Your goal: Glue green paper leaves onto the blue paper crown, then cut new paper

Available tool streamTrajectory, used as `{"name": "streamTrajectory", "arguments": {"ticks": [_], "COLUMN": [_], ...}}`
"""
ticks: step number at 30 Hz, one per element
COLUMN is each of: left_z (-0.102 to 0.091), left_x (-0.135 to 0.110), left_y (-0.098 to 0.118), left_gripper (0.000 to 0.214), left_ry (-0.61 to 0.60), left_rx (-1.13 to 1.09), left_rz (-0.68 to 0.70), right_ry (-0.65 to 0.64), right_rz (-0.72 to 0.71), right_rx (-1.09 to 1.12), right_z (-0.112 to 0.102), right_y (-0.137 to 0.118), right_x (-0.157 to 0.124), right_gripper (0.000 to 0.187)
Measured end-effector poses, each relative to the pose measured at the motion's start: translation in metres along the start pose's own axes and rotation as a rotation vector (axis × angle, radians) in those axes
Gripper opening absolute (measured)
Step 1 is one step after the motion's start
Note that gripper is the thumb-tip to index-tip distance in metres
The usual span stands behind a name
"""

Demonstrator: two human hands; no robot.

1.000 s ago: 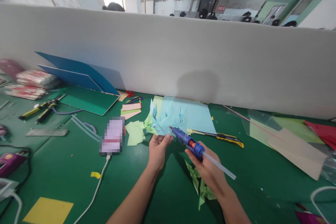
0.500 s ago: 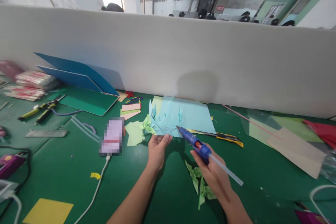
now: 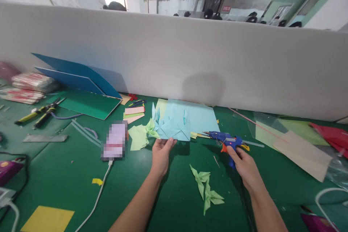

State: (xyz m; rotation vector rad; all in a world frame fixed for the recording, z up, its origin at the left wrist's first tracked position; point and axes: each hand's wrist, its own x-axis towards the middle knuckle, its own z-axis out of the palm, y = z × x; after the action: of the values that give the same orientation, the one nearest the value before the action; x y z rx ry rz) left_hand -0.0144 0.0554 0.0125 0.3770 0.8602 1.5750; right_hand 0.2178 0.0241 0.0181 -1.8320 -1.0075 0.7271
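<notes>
While the left hand [image 3: 160, 154] pinches the folded blue paper [image 3: 174, 127], the right hand [image 3: 244, 165] grips the glue gun [image 3: 225, 139], its nozzle pointing left toward the paper.

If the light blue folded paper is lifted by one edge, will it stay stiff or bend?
Probably very light: the left hand holds the folded blue paper by its lower edge alone. Its folds likely stiffen it, but the thin upright points may crush easily.

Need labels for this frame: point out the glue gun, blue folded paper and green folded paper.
glue gun [image 3: 225, 139], head view, blue barrel.
blue folded paper [image 3: 174, 128], head view, middle fold.
green folded paper [image 3: 206, 190], head view, centre.
</notes>
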Motion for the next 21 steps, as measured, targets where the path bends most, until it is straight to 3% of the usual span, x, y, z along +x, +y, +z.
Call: {"name": "streamTrajectory", "arguments": {"ticks": [3,8,13,15,18,19,21], "left_z": [0.000,0.001,0.003,0.003,0.003,0.003,0.003], "left_x": [0.001,0.000,-0.001,-0.001,-0.001,-0.001,-0.001], "left_y": [-0.001,0.000,0.001,0.001,0.000,0.000,0.000], "left_gripper": [0.037,0.035,0.037,0.037,0.036,0.036,0.037], "left_ry": [0.005,0.007,0.015,0.010,0.000,-0.002,0.000], "left_rx": [-0.005,-0.007,-0.011,-0.008,-0.007,-0.009,-0.015], "left_rz": [-0.003,0.005,-0.006,-0.002,0.009,0.010,0.009], "right_ry": [-0.049,-0.027,0.034,-0.124,-0.651,-0.719,-0.716], "right_rz": [0.018,-0.015,-0.363,-0.438,-0.421,-0.416,-0.416], "right_rx": [-0.199,-0.367,-0.564,-0.562,-0.581,-0.624,-0.726], "right_z": [-0.004,0.003,0.003,0.004,0.010,0.014,0.024], "right_y": [0.013,0.025,0.011,-0.002,-0.019,-0.023,-0.028], "right_x": [0.008,0.010,-0.004,-0.016,-0.038,-0.045,-0.057], "right_gripper": [0.050,0.045,0.040,0.031,0.016,0.014,0.009]}}
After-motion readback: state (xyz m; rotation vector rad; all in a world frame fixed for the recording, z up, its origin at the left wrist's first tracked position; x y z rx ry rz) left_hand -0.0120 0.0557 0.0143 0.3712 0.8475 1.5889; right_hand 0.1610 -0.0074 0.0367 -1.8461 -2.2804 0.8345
